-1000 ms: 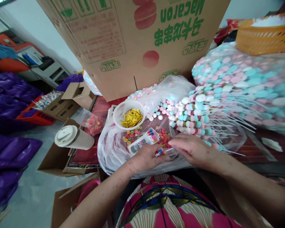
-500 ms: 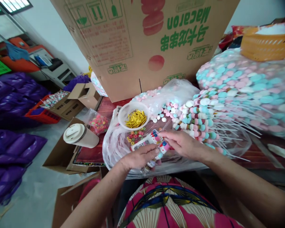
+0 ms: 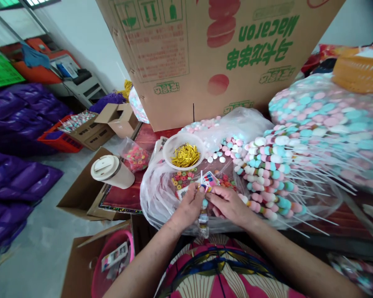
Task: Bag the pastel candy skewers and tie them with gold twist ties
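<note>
Left hand (image 3: 189, 205) and right hand (image 3: 229, 205) side by side, fingertips touching, both pinched closed on the upper end of a wrapped candy stick (image 3: 203, 216). Packet hanging down between the two hands, at the near edge of the worktop (image 3: 144, 138). Just beyond the fingers, loose ring candies (image 3: 182, 179) on clear plastic, then a bowl (image 3: 173, 145) of gold twist ties (image 3: 185, 155). To the right, a heap of candy skewers (image 3: 269, 174). At the back, a cardboard box (image 3: 180, 54).
</note>
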Demonstrator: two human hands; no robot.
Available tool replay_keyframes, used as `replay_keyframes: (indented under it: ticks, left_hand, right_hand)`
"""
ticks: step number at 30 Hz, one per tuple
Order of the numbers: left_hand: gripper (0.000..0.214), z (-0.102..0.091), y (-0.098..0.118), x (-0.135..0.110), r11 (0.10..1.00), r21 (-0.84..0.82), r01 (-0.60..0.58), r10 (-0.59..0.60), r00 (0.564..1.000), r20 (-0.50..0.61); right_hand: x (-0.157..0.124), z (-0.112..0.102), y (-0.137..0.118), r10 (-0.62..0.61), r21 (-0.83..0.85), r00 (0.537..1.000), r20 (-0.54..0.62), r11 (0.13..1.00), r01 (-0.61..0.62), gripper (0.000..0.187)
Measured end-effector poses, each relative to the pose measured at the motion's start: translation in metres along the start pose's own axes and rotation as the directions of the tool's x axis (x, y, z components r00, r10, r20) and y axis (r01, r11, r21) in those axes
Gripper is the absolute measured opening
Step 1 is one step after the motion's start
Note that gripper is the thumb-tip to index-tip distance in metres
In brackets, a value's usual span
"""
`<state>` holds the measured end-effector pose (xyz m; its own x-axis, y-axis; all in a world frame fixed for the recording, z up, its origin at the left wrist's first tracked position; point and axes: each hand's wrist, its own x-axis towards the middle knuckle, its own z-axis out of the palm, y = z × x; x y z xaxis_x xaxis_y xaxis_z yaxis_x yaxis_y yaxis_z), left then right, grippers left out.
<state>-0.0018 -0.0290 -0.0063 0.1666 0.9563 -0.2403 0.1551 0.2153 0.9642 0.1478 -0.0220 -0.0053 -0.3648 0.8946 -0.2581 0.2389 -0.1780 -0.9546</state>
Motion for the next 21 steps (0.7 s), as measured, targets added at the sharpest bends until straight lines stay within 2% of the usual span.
replay_keyframes:
  ticks: [2, 4, 5, 7, 8, 9, 11, 12, 14, 16, 17, 18, 19, 20, 21]
  left_hand:
    - [0.032, -0.004, 0.003, -0.005, 0.991, -0.115, 0.070, -0.046, 0.979, 0.199]
    - [0.031, -0.011, 0.008, -0.007, 0.997, -0.061, 0.036, -0.012, 0.938, 0.346]
    - [0.029, -0.015, 0.011, -0.007, 1.000, 0.019, -0.015, 0.007, 0.930, 0.366]
    - [0.023, -0.023, 0.017, -0.004, 0.973, 0.212, -0.090, 0.011, 0.938, 0.346]
    - [0.021, -0.027, 0.019, -0.002, 0.953, 0.288, -0.099, -0.001, 0.944, 0.330]
    - [0.019, -0.030, 0.021, 0.001, 0.937, 0.336, -0.092, -0.024, 0.945, 0.325]
    - [0.022, -0.035, 0.023, 0.004, 0.929, 0.366, -0.057, -0.079, 0.936, 0.344]
    - [0.026, -0.037, 0.023, 0.005, 0.932, 0.359, -0.042, -0.097, 0.928, 0.360]
    - [0.030, -0.041, 0.022, 0.006, 0.943, 0.331, -0.034, -0.104, 0.915, 0.390]
    - [0.028, -0.044, 0.021, 0.006, 0.950, 0.307, -0.053, -0.086, 0.904, 0.419]
    - [0.027, -0.045, 0.020, 0.005, 0.956, 0.290, -0.054, -0.090, 0.883, 0.462]
    - [0.027, -0.046, 0.020, 0.005, 0.960, 0.275, -0.052, -0.102, 0.849, 0.518]
    - [0.027, -0.047, 0.020, 0.003, 0.959, 0.276, -0.058, -0.117, 0.808, 0.577]
    - [0.026, -0.047, 0.020, 0.002, 0.947, 0.308, -0.091, -0.124, 0.780, 0.613]
    - [0.025, -0.048, 0.020, 0.000, 0.914, 0.375, -0.156, -0.116, 0.785, 0.609]
  right_hand:
    - [-0.001, 0.009, 0.000, 0.055, 0.078, 0.998, -0.016, 0.996, -0.054, 0.029]
    - [-0.001, 0.013, -0.003, 0.084, 0.070, 0.996, -0.026, 0.994, -0.082, 0.023]
    - [-0.001, 0.014, -0.005, 0.059, 0.015, 0.997, -0.045, 0.998, -0.058, 0.020]
    - [0.002, 0.013, -0.008, -0.116, -0.226, 0.988, -0.099, 0.970, 0.091, 0.019]
    - [0.005, 0.011, -0.010, -0.249, -0.386, 0.961, -0.119, 0.903, 0.187, 0.020]
    - [0.007, 0.009, -0.012, -0.387, -0.540, 0.912, -0.137, 0.801, 0.259, 0.021]
    - [0.012, 0.002, -0.017, -0.621, -0.763, 0.771, -0.144, 0.566, 0.312, 0.022]
    - [0.014, -0.003, -0.020, -0.702, -0.831, 0.706, -0.092, 0.445, 0.334, 0.022]
    - [0.014, -0.011, -0.025, -0.785, -0.876, 0.598, 0.164, 0.163, 0.453, 0.025]
    - [0.013, -0.015, -0.028, -0.698, -0.787, 0.524, 0.488, -0.093, 0.610, 0.030]
    - [0.012, -0.016, -0.028, -0.624, -0.733, 0.505, 0.596, -0.167, 0.659, 0.032]
    - [0.012, -0.015, -0.028, -0.559, -0.698, 0.506, 0.657, -0.199, 0.688, 0.032]
    - [0.012, -0.012, -0.027, -0.508, -0.684, 0.524, 0.684, -0.195, 0.703, 0.031]
    - [0.012, -0.009, -0.025, -0.462, -0.684, 0.559, 0.689, -0.156, 0.713, 0.030]
    - [0.012, -0.004, -0.022, -0.421, -0.695, 0.607, 0.674, -0.080, 0.715, 0.028]
